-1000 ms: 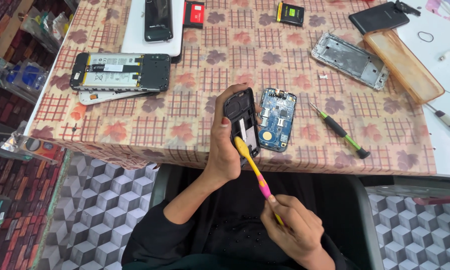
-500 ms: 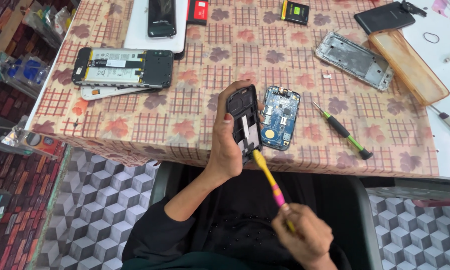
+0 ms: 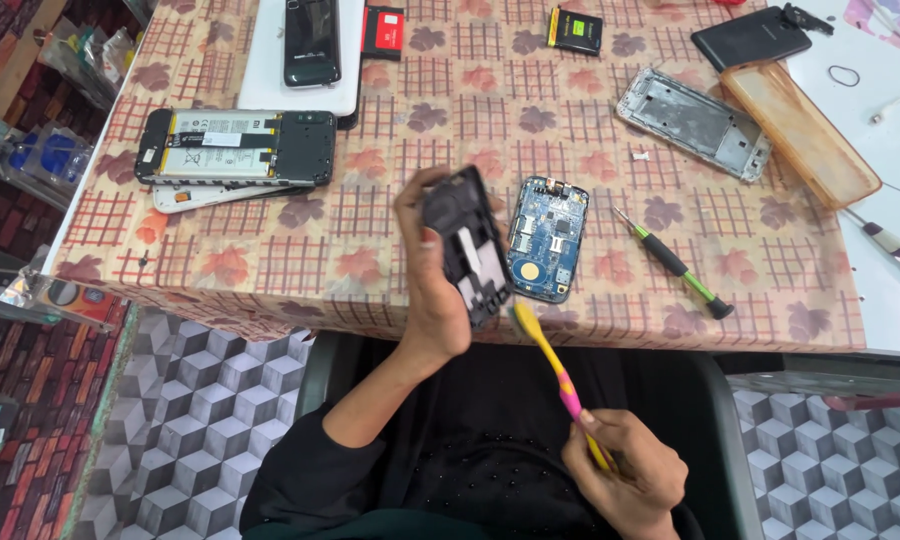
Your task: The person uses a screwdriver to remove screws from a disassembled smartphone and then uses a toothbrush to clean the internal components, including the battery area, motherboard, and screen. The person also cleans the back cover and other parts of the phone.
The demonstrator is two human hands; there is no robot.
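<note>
My left hand (image 3: pixel 432 290) grips a black phone frame (image 3: pixel 470 245), tilted on edge above the table's near edge. My right hand (image 3: pixel 625 470) holds a yellow and pink toothbrush (image 3: pixel 558 380) by its handle, down near my lap. The brush head points up and sits just below the frame's lower end. A blue phone circuit board (image 3: pixel 547 238) lies flat on the patterned tablecloth (image 3: pixel 270 265), right beside the frame.
A green-handled screwdriver (image 3: pixel 675 265) lies right of the board. An opened phone with its battery showing (image 3: pixel 235 147) lies at left. Farther back are a silver metal frame (image 3: pixel 692 122), an orange case (image 3: pixel 798 132), a black phone (image 3: pixel 312 40), a small battery (image 3: pixel 575 30) and a dark phone (image 3: pixel 750 38).
My left hand has turned the black frame more on edge. The brush has slid down off the frame, and my right hand has drawn back toward my lap.
</note>
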